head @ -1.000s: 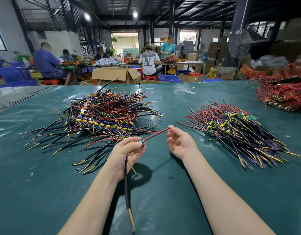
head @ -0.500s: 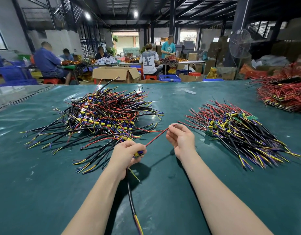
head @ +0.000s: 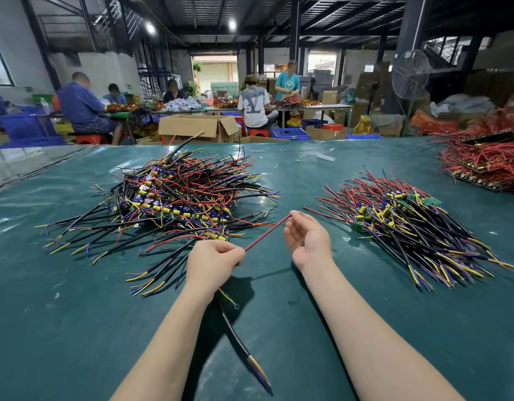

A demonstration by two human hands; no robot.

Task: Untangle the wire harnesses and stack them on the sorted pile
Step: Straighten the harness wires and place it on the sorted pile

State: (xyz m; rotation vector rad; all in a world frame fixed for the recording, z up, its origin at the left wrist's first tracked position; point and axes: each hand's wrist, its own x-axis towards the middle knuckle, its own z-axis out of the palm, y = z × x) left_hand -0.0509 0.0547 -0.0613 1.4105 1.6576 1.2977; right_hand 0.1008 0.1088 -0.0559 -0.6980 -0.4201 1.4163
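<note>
Left hand gripped one harness, right hand sat loosely open at its red wire, decent sorted pile done but a big tangled heap left.

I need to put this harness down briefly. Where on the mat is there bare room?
Bare green mat lies near-left, this side of the tangled pile, and near-right, this side of the sorted pile. The gap between the piles is crowded: left hand, right hand and red wire fill it.

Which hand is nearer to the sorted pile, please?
Right. The right hand sits just left of the sorted pile; the left hand is farther left, gripping a wire harness.
</note>
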